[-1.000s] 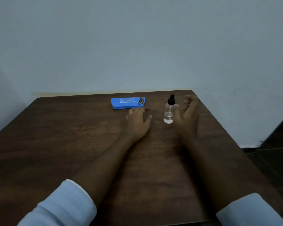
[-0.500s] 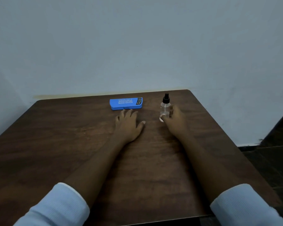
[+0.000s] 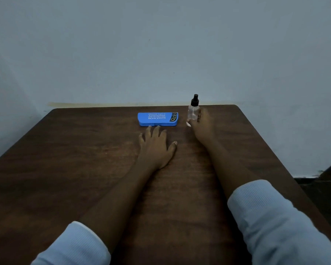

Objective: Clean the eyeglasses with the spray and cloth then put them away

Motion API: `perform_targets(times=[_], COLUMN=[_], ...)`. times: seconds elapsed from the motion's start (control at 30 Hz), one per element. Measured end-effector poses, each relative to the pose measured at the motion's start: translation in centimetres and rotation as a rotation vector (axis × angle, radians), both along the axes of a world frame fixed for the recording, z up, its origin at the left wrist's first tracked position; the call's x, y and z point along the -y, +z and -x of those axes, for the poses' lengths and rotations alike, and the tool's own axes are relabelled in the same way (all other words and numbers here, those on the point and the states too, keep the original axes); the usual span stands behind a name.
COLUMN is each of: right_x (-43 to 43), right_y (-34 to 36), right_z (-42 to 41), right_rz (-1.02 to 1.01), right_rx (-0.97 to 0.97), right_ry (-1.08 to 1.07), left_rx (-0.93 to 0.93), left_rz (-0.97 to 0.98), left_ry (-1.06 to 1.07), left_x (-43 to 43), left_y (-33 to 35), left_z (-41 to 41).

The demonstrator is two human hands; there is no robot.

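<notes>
Both forearms are bare from wrist to well above mid-forearm. Each arm wears a pale, whitish-blue sleeve pushed back, with a finely ribbed cuff: the left sleeve (image 3: 73,245) at the near left, the right sleeve (image 3: 281,220) at the near right, bulkier and softly creased. Fingernails look pale.

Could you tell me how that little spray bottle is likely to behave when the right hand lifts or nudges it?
The spray bottle stands tall and narrow on the table, so a sideways nudge would probably tip it. It looks clear and nearly empty, so likely light. Its smooth wall may be slippery; the right hand wraps it low, which should help steady it.
</notes>
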State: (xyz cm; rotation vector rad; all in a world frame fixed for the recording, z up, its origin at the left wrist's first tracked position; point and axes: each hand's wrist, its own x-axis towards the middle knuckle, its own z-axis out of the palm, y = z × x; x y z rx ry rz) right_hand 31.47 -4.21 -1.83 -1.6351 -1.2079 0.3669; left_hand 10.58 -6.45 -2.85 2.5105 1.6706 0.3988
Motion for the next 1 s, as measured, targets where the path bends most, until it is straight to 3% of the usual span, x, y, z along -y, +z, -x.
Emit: perform_targets(times=[0.77,1.0], right_x=[-0.4,3.8], right_y=[-0.1,-0.7], right_z=[0.4,2.4], right_rz=[0.082,0.177], right_rx=[0.1,0.351], right_ry=[0.002,-0.087], left_rx=[0.003,0.037], left_rz=[0.046,0.024], left_ry=[0.026,0.024], left_x=[0.2,0.9], left_y=[-0.1,-0.1], left_z=[-0.2,0.4])
